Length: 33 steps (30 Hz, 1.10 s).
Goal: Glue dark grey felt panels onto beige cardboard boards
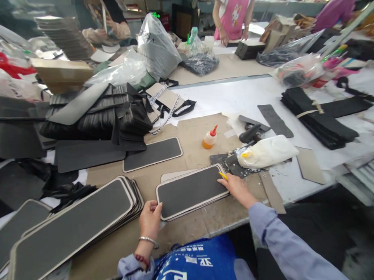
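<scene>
Fingers of left hand (pixel 150 218) touch gray panel (pixel 192 191), half-open; right hand (pixel 237 188) pinches yellow tool (pixel 223 176).

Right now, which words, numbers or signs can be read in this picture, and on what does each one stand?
"业": large white character on the blue cloth at the bottom edge; the one beside it is cut off.
Small white line above it: too small to read.
Green sign at the back: blurred.
Glue bottle: no readable label.
Pink apron: a rabbit picture, no words.
</scene>
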Motion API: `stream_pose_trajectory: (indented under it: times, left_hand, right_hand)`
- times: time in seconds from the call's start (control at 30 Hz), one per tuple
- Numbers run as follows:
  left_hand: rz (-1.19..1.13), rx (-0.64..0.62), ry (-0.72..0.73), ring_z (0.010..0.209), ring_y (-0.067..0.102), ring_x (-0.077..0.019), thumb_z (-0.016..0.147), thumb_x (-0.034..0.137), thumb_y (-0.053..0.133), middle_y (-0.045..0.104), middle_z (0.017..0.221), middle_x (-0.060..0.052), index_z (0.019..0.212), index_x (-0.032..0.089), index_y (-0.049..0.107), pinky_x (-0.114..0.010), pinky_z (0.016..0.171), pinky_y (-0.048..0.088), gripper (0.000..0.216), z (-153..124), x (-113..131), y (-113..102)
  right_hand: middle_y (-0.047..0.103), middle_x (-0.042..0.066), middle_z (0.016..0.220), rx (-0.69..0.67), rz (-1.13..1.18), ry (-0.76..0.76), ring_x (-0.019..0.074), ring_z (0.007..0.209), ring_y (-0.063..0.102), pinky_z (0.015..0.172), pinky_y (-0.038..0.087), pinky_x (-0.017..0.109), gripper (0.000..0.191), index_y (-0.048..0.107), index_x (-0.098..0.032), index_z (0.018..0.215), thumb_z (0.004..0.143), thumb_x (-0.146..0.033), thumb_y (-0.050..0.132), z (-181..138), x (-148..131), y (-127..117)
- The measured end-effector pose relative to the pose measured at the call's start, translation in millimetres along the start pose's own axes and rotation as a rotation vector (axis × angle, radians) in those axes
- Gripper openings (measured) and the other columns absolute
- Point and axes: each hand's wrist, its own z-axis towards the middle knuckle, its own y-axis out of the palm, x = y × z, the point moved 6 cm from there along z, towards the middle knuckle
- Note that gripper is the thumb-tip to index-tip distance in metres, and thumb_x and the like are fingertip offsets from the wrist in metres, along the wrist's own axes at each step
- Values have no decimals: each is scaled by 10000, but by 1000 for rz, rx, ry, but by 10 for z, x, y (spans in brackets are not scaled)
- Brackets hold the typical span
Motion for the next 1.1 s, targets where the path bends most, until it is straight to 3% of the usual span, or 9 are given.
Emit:
stream_pose_trajectory:
  times: [0.13, 0.43, 0.6, 0.87, 1.1]
  left_hand:
    - [-20, -2, 44, 547, 506, -152, 577, 382, 539, 520, 545, 22, 631, 201, 502, -279, 553, 407, 192, 16, 19, 21]
    - [124, 87, 300, 675, 530, -167, 705, 333, 471, 560, 685, -24, 697, 212, 557, -300, 679, 412, 149, -172, 213, -34]
    - [39, 35, 144, 633, 550, -149, 695, 350, 483, 600, 663, -14, 720, 203, 564, -263, 627, 412, 170, -173, 187, 13]
    - [-201, -180, -27, 500, 501, -136, 521, 525, 591, 538, 460, 16, 500, 160, 548, -238, 471, 380, 368, 3, -12, 150]
    - [-300, -234, -131, 508, 524, -141, 474, 522, 631, 580, 501, 18, 557, 158, 579, -243, 477, 407, 377, 44, -238, 94]
  right_hand:
    - [659, 116, 842, -18, 7, 4, 237, 810, 617, 639, 425, 288, 397, 568, -172, 933, 807, -507, 396, 14, 4, 18]
    - [653, 123, 804, -45, -16, -54, 253, 778, 620, 620, 418, 309, 410, 555, -171, 925, 820, -509, 349, 115, 57, 124]
    - [653, 119, 791, -55, -36, -49, 263, 770, 621, 606, 417, 313, 416, 549, -173, 918, 817, -518, 340, 118, 56, 124]
    - [655, 113, 846, -34, 6, -28, 245, 806, 616, 624, 408, 288, 386, 554, -173, 907, 810, -504, 382, 41, 30, 17]
    - [644, 142, 898, -8, 99, 8, 221, 860, 603, 667, 385, 259, 292, 535, -136, 953, 865, -341, 346, 11, 70, 5]
